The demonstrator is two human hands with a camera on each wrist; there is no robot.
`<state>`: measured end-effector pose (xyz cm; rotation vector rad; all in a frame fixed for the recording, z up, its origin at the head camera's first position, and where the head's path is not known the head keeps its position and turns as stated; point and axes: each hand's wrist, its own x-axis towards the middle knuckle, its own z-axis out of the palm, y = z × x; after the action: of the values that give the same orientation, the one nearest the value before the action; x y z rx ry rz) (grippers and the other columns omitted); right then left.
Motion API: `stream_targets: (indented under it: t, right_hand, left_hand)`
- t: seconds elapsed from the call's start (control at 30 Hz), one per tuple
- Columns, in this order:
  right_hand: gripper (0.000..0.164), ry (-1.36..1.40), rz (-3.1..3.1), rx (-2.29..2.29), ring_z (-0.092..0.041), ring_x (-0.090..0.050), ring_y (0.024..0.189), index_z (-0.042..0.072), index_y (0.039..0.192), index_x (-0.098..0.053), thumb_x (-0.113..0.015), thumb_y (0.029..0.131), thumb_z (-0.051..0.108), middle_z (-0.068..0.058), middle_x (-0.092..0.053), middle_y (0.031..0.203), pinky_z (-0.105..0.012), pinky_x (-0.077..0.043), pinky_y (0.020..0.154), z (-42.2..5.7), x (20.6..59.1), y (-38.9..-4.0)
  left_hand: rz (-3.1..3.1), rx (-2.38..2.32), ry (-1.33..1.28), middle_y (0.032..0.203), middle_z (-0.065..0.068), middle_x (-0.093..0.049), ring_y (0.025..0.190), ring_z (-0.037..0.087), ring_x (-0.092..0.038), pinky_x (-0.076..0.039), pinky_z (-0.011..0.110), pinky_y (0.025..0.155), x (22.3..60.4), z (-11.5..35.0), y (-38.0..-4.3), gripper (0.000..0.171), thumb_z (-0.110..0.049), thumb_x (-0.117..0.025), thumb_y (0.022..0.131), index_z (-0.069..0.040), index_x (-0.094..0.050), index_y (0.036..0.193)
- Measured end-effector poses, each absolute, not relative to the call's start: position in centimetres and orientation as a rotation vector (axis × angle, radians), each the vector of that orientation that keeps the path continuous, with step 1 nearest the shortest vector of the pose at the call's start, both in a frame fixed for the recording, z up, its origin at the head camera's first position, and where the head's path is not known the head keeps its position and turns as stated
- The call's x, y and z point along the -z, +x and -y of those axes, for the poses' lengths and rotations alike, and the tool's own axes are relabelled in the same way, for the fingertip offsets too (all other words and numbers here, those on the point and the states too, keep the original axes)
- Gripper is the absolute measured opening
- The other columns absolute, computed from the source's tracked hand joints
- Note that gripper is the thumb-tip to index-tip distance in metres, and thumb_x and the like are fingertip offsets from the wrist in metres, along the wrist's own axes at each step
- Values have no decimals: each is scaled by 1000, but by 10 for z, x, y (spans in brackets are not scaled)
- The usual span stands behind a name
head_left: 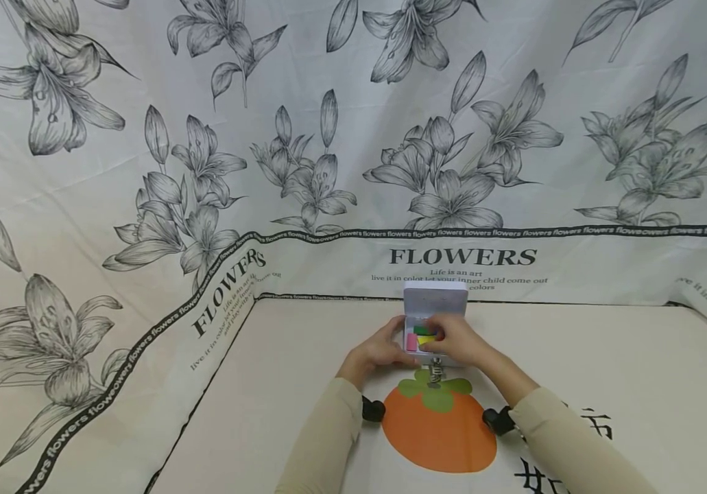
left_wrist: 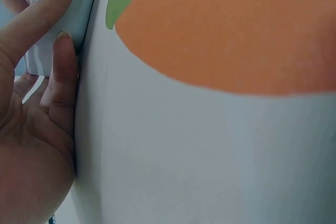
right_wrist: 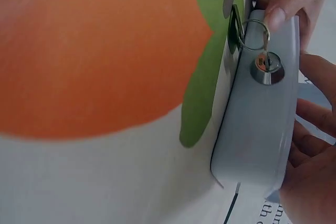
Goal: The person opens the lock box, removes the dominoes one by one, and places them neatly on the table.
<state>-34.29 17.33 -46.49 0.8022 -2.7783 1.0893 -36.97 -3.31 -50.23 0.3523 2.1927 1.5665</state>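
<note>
A small light-grey metal lock box (head_left: 435, 302) stands with its lid raised. Inside lie a pink piece (head_left: 411, 342), a yellow piece (head_left: 425, 341) and a green piece (head_left: 421, 330), too small to identify. My left hand (head_left: 384, 348) grips the box's left end, its thumb pressed on the front face in the left wrist view. My right hand (head_left: 459, 337) reaches over the right side, with bent fingers down among the coloured pieces. Whether those fingertips pinch a piece is hidden. A key (right_wrist: 266, 51) with a ring (right_wrist: 254, 48) sits in the front lock (right_wrist: 268, 69).
The pale tablecloth (head_left: 279, 384) carries a printed orange fruit (head_left: 439, 432) with green leaves, nearer than the box. Behind the box hangs a flower-printed curtain (head_left: 328, 267). Black wrist straps (head_left: 498, 420) show at both sleeves.
</note>
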Motion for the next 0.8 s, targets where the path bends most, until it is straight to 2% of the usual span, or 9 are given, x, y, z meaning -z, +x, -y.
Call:
stream_targets:
  t: [0.1,0.2,0.43,0.57,0.67,0.8]
  right_hand:
    - [34,802,2800,-1060,-14,-51,68,-7,108,-70,-83,83,11,-7,-63,80,-27,-43,62,-167,465,-345]
    - [28,787,2834,-1020,-14,-50,67,-3,103,-72,-84,82,12,-2,-61,77,-28,-41,61,-161,464,-348]
    - [19,835,2830,-960,-14,-53,72,0,93,-72,-82,81,11,-4,-68,82,-31,-46,67,-153,468,-355]
    - [16,853,2819,-925,-14,-56,74,0,91,-73,-82,81,9,-6,-71,83,-32,-49,69,-152,471,-358]
    - [16,855,2821,-917,-17,-59,76,0,91,-73,-82,82,9,-7,-71,84,-35,-52,71,-150,471,-359]
    - [16,845,2826,-927,-25,-64,80,-2,91,-73,-82,81,7,-10,-71,85,-38,-53,73,-147,470,-358]
  left_hand:
    - [-2171,-1581,387,144,8,-48,75,17,-58,-46,25,83,497,35,-366,103,6,-86,73,-23,-34,158]
    - [-2151,-1605,401,142,10,-50,73,17,-57,-45,24,80,494,37,-363,102,5,-86,73,-21,-34,158]
    - [-2141,-1621,409,131,11,-56,64,16,-54,-47,24,69,494,37,-362,102,5,-86,73,-20,-34,157]
    - [-2157,-1613,407,135,9,-54,60,15,-50,-46,24,68,493,36,-362,103,4,-87,73,-19,-35,158]
    - [-2153,-1617,414,127,10,-59,59,15,-49,-46,24,67,493,37,-361,102,5,-86,73,-19,-34,158]
    - [-2124,-1630,434,105,11,-65,56,13,-49,-46,23,63,494,37,-362,102,9,-84,74,-17,-32,158]
